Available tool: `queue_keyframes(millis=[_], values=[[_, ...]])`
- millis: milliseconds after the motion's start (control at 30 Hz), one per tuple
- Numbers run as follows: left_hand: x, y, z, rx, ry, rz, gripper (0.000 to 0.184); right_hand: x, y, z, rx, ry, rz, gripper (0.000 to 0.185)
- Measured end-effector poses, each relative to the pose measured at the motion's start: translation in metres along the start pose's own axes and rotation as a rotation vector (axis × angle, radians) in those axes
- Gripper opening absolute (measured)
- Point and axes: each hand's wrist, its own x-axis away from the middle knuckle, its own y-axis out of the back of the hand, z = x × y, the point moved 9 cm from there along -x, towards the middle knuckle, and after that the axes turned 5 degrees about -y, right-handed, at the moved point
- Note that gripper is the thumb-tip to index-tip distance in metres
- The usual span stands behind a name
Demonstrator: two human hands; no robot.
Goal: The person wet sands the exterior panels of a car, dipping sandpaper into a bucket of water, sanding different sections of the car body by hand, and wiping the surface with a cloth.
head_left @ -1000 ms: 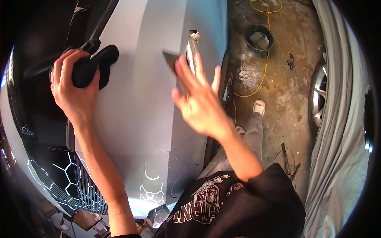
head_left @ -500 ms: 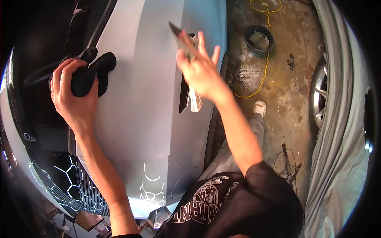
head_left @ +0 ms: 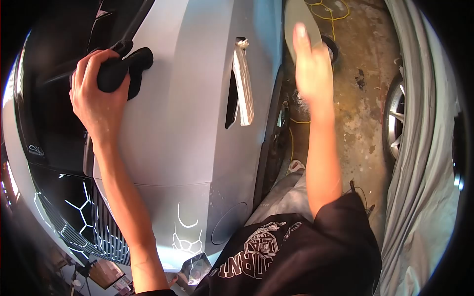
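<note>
My left hand (head_left: 100,96) is wrapped round a black cloth-like object (head_left: 113,74) at the edge between the dark glass and the grey car body panel (head_left: 173,113). My right hand (head_left: 313,69) grips a flat, pale grey-green pad or sheet (head_left: 299,17), thumb on its face, out beyond the car's side above the floor. A crumpled whitish strip (head_left: 243,89) hangs at a dark slot in the panel, between my two hands and touched by neither.
A yellow cord (head_left: 334,19) lies on the stained concrete floor (head_left: 360,123). Behind my right hand a dark bucket (head_left: 332,49) is partly hidden. A grey cover (head_left: 414,148) drapes beside a wheel (head_left: 396,117) at right.
My right hand has swung from over the panel to the right, beyond the car's side, with the flat pad now face-on. My left hand has shifted slightly up with the black object.
</note>
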Motion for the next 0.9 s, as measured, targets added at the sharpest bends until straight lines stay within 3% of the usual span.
queue_keyframes(millis=[100,200,233,367,433,633,700,767,833,900], values=[[-0.013,0.002,-0.004,-0.009,-0.014,0.003,0.032,0.105,0.001,-0.010,-0.229,0.017,-0.123,0.039],[-0.011,-0.003,-0.003,-0.025,-0.013,0.004,0.033,0.193,-0.046,-0.021,-0.149,0.301,-0.025,0.048],[-0.009,-0.003,-0.003,-0.036,-0.023,-0.008,0.033,0.208,-0.065,-0.024,-0.199,0.271,0.038,0.051],[-0.008,-0.003,-0.007,-0.047,-0.045,-0.039,0.033,0.186,-0.088,-0.031,-0.022,0.336,-0.081,0.055],[-0.008,-0.004,-0.006,-0.048,-0.049,-0.041,0.033,0.178,-0.109,-0.023,0.302,0.325,0.061,0.061],[-0.009,-0.004,-0.002,-0.077,-0.028,-0.030,0.033,0.136,-0.131,-0.028,0.164,0.279,0.125,0.071],[-0.010,-0.004,-0.004,-0.104,-0.074,-0.024,0.035,0.119,-0.132,-0.030,-0.050,0.286,0.071,0.071],[-0.011,-0.008,-0.005,-0.118,-0.056,-0.003,0.035,0.144,-0.121,-0.028,0.064,0.281,0.064,0.070],[-0.015,-0.009,-0.004,-0.132,-0.036,0.005,0.034,0.163,-0.126,-0.032,0.286,0.211,0.210,0.070],[-0.011,-0.008,-0.007,-0.123,-0.071,0.000,0.034,0.134,-0.137,-0.029,0.202,0.242,0.181,0.070]])
